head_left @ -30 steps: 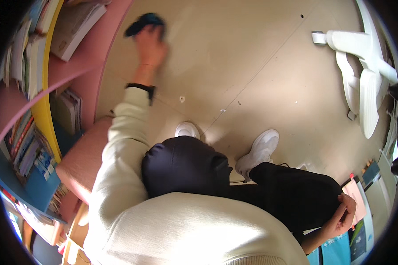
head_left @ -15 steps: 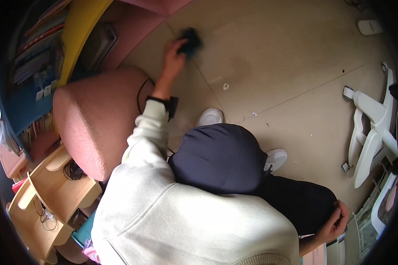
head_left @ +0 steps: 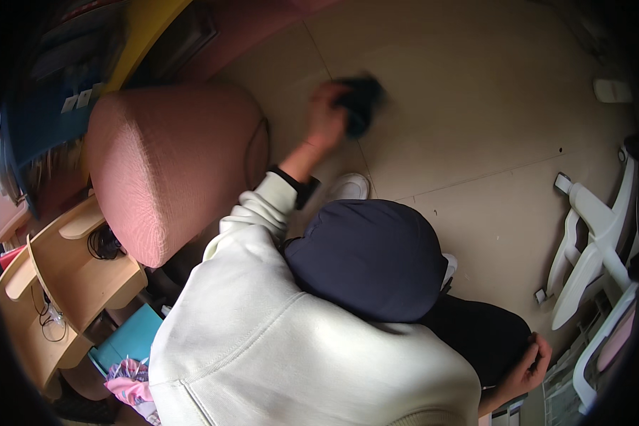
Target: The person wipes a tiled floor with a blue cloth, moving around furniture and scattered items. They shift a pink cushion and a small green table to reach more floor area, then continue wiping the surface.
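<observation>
My left hand (head_left: 324,113) reaches out over the floor and is closed on a dark teal cloth (head_left: 361,103). Motion blurs both the fingers and the cloth, so its folds cannot be made out. A black band circles that wrist. On my dark-trousered right knee (head_left: 486,334) rests my right hand (head_left: 531,369), its fingers apart, loosely bent and holding nothing. The tiled floor (head_left: 461,113) spreads beneath the cloth. One white shoe (head_left: 349,187) shows just below my left hand.
A pink padded seat (head_left: 177,160) stands close beside my left arm. Left of it are shelves with books (head_left: 53,160) and a wooden desk organizer (head_left: 96,284) with cables. White chair-base legs (head_left: 593,234) lie at the right. A small dark speck (head_left: 561,150) marks the floor.
My left hand has swept the cloth rightward and nearer to me. Pale scraps on the floor in the earlier frame no longer show. My right hand stays at the knee.
</observation>
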Demonstrator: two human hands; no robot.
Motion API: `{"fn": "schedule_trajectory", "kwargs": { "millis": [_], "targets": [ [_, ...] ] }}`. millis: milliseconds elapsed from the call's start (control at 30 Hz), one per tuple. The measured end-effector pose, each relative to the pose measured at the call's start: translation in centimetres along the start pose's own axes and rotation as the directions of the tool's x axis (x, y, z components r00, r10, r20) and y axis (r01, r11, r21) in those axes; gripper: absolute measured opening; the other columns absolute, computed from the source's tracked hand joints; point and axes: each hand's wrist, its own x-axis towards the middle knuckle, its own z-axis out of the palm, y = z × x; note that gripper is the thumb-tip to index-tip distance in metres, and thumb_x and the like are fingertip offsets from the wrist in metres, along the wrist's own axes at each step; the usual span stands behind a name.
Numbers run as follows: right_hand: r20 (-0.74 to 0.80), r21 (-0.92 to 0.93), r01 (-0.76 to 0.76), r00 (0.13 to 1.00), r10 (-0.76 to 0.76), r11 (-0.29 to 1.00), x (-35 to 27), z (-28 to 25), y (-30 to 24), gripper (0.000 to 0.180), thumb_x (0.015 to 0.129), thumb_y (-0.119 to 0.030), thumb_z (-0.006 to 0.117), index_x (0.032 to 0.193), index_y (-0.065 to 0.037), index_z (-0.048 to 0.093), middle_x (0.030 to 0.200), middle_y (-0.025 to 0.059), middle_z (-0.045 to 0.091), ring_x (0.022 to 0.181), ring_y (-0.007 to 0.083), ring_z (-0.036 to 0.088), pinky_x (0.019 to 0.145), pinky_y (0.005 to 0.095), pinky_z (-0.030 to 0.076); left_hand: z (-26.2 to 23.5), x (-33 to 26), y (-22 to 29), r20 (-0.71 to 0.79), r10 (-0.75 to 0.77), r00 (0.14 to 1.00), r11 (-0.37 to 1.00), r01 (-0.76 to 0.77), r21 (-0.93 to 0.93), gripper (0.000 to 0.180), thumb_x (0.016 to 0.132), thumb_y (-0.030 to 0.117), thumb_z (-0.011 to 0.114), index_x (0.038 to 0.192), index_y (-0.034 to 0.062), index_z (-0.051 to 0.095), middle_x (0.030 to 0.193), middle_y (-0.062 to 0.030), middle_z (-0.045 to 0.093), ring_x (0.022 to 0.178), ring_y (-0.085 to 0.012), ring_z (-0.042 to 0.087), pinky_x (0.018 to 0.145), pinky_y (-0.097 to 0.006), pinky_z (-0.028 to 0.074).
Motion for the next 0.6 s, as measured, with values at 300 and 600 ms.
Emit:
{"fn": "schedule_trajectory", "kwargs": {
  "millis": [300, 600],
  "targets": [
    [-0.019, 0.008, -0.04, 0.999, 0.04, 0.999, 0.7, 0.4, -0.3, 0.018, 0.101, -0.005, 0.052, 0.108, 0.005, 0.065, 0.099, 0.0095, 0.066, 0.093, 0.0158, 0.061, 0.088, 0.0271, 0.047, -1.4, 10.4, -8.5, -0.076, 0.075, 0.994, 0.757, -0.007, 0.653, 0.04, 0.081, 0.012, 0.059, 0.118, -0.001, 0.065, 0.125, -0.0262, 0.06, 0.12, -0.0416, 0.053, 0.105, -0.049, 0.041],
    [0.048, -0.053, -0.025, 0.998, 0.027, 0.998, 2.3, -1.2, -1.1, 0.014, 0.098, -0.002, 0.055, 0.102, 0.005, 0.066, 0.096, 0.0123, 0.067, 0.085, 0.0188, 0.063, 0.082, 0.0289, 0.049, 13.9, -6.3, 11.3, 0.886, 0.437, -0.153, 0.895, 0.174, -0.411, 0.039, 0.073, 0.003, 0.064, 0.112, 0.0016, 0.069, 0.109, -0.0164, 0.068, 0.109, -0.0287, 0.063, 0.094, -0.039, 0.049]
  ]
}}
